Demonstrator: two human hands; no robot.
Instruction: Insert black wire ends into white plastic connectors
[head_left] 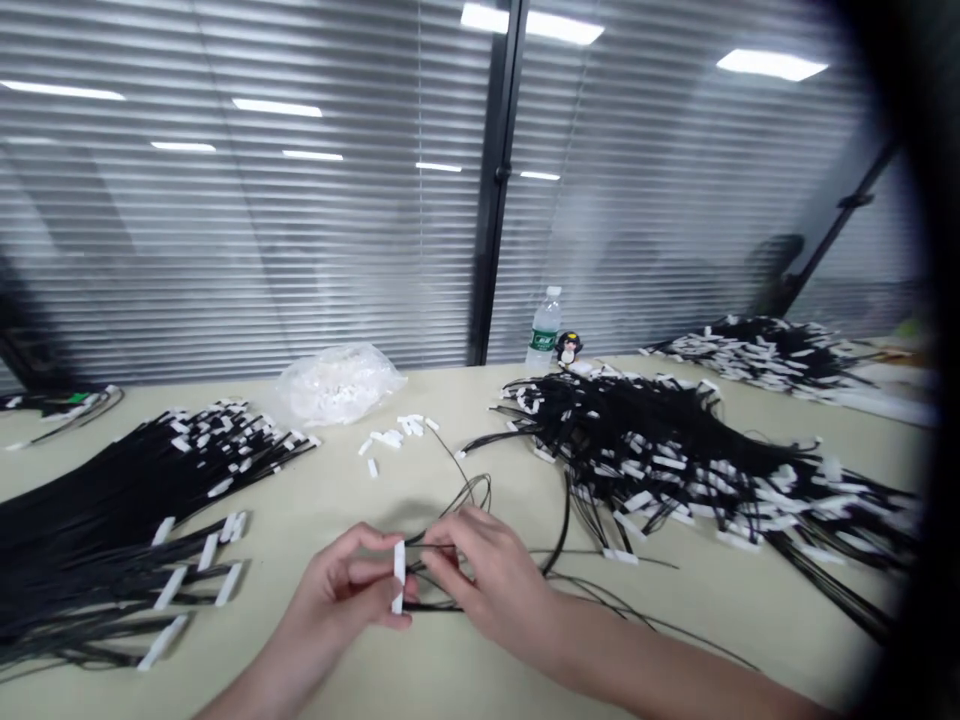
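Indoors, cream table (300, 505), blinds (360, 240) behind; left hand (341, 590) pinches connector (399, 562), right hand (495, 575) pinches wire (418, 545).

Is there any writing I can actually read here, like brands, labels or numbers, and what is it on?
No text can be read for certain.
Green label on the water bottle: pale marks, too small and blurred to read.
Clear plastic bag: no writing can be made out.
White connector in the left hand: no lettering can be made out.

Pale table (337, 505): cable bundles (645, 430), plastic bag (341, 385), bottle (544, 330), penguin figurine (569, 348) (small), loose white connectors (390, 438).
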